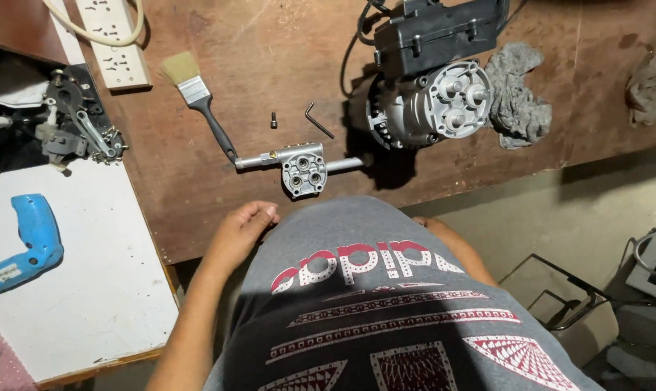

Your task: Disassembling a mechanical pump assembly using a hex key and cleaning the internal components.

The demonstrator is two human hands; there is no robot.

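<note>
Nearest the camera, the person's grey printed shirt (386, 304) fills the lower middle and hides much. The left hand (245, 224) rests at the near edge of the brown workbench (270, 80), fingers curled loosely inward, with nothing seen in its grasp. Of the right arm only a strip of forearm (455, 250) shows beside the shirt; the right hand is hidden, so whether it is open or closed cannot be told.

Just beyond the left hand lies one silver pump head (303, 168), a block with round ports and a tube out each side, clear of the fingers. Past it lie one small black bolt (274, 120), one bent hex key (317, 119) and one paintbrush (198, 101). Farther right sits one motor unit (433, 87), its black top cut by the frame edge, with one grey rag (520, 90) touching it; a second rag (650, 83) is partly cut off. On the white board left lies one blue drill (24, 242).
</note>
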